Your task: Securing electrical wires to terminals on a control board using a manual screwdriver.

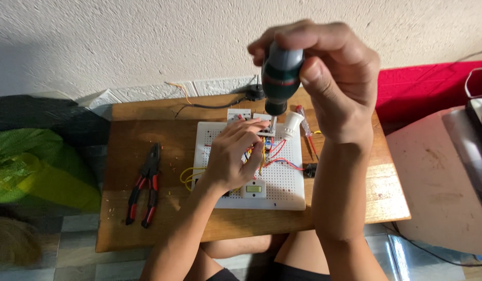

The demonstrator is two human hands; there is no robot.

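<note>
A dark green-handled screwdriver (280,78) stands upright, tip down on a white perforated board (288,182) strung with red and yellow wires.

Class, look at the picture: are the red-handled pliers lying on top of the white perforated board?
No, the red-handled pliers lie on the bare wooden table, apart from and left of the white perforated board.

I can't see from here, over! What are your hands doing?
Right hand gripping green-handled screwdriver, tip down at white pegboard. Left hand steadying a small white part on the board. Pliers lying left, untouched.
</note>
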